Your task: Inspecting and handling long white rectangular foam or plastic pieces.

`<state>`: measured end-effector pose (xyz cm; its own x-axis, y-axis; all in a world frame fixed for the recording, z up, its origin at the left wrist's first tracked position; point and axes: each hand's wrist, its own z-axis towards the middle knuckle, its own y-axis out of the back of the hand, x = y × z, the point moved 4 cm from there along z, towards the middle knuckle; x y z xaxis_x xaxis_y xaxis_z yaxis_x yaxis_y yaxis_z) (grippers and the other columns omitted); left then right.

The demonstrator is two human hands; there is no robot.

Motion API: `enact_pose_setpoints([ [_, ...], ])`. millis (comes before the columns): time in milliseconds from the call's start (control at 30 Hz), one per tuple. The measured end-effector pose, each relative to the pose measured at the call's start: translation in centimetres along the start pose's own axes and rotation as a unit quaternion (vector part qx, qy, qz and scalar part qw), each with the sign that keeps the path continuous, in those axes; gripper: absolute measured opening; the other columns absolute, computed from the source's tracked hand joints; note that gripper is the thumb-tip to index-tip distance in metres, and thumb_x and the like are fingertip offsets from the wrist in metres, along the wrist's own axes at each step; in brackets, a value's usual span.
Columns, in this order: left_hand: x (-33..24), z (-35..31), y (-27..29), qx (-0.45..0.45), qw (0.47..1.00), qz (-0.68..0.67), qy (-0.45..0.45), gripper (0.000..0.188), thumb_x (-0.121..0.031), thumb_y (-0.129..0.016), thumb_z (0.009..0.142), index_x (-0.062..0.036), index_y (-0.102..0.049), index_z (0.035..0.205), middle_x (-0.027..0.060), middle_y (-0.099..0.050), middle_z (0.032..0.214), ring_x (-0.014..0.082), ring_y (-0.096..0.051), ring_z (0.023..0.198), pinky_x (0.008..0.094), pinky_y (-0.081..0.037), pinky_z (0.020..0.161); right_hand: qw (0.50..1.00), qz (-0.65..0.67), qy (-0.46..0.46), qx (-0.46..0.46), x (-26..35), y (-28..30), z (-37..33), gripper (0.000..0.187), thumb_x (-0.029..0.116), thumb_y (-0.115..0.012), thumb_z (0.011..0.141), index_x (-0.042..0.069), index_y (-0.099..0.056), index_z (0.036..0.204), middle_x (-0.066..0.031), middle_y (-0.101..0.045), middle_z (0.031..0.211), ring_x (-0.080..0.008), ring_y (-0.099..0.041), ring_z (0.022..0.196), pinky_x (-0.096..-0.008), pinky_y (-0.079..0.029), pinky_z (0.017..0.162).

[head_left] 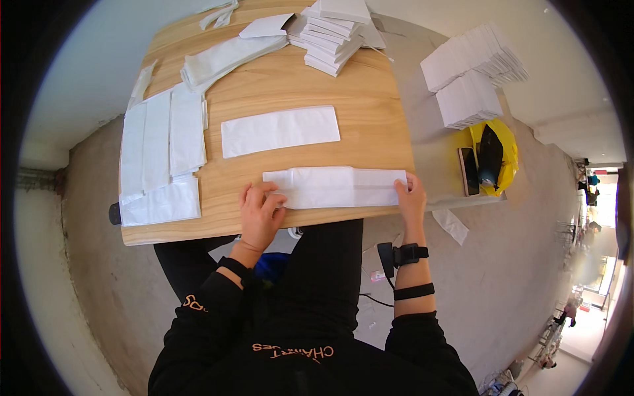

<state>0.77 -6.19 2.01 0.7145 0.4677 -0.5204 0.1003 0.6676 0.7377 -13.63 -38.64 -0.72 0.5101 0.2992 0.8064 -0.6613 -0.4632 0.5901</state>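
On the wooden table in front of me lies a long white folded paper sleeve [323,187], with a second layer over its middle part. My left hand [262,211] is at its left end, the fingers bent and closed on the edge. At the right end, the thumb and fingers of my right hand [411,197] pinch the sleeve. Just beyond it a flat white sleeve [281,131] rests alone on the wood. To the left, several overlapping flat white sleeves [157,142] reach toward the table's front left corner.
More white sleeves [231,58] and a leaning pile of folded white pieces [333,33] are at the table's [376,112] far side. On a grey surface to the right stand white stacks [467,99], a phone [469,171] and a yellow bag [507,155] holding a dark bottle.
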Motion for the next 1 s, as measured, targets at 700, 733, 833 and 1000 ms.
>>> enact_pose_setpoints([
  [700,-0.2,0.3,0.1,0.007,1.0,-0.004,-0.001,0.026,-0.005,-0.071,0.067,-0.0129,-0.063,0.091,0.0056,-0.059,0.105,0.0245,-0.056,0.101,0.0482,-0.032,0.106,0.949,-0.051,0.231,0.21,12.5,-10.0,-8.6,0.026,0.003,-0.064,0.081,0.01,-0.063,0.107,-0.009,-0.054,0.094,-0.0245,-0.06,0.086,-0.0333,-0.05,0.073],
  [733,-0.1,0.2,0.0,0.013,1.0,-0.009,0.004,0.025,-0.004,-0.071,0.068,-0.0119,-0.062,0.09,0.0068,-0.059,0.105,0.026,-0.055,0.105,0.0483,-0.032,0.106,0.947,-0.067,0.24,0.204,12.3,-10.4,-8.5,0.027,0.003,-0.065,0.08,0.011,-0.063,0.106,-0.0094,-0.054,0.094,-0.0258,-0.06,0.086,-0.0341,-0.05,0.073],
  [833,0.3,0.0,0.0,0.003,1.0,-0.014,0.012,0.023,-0.004,-0.071,0.069,-0.0108,-0.06,0.088,0.0077,-0.059,0.105,0.0268,-0.055,0.104,0.049,-0.031,0.107,0.945,-0.067,0.242,0.208,11.8,-10.9,-8.5,0.03,0.003,-0.066,0.076,0.011,-0.063,0.105,-0.011,-0.053,0.095,-0.0294,-0.057,0.09,-0.0379,-0.049,0.076],
  [1000,1.0,-0.3,1.0,-0.038,0.996,-0.04,0.072,0.023,0.0,-0.068,0.07,-0.0078,-0.058,0.089,0.0107,-0.058,0.103,0.0291,-0.055,0.1,0.0451,-0.038,0.099,0.941,-0.072,0.249,0.216,11.7,-10.9,-8.4,0.031,0.005,-0.066,0.078,0.01,-0.062,0.108,-0.0104,-0.052,0.096,-0.0287,-0.058,0.088,-0.0366,-0.049,0.075],
])
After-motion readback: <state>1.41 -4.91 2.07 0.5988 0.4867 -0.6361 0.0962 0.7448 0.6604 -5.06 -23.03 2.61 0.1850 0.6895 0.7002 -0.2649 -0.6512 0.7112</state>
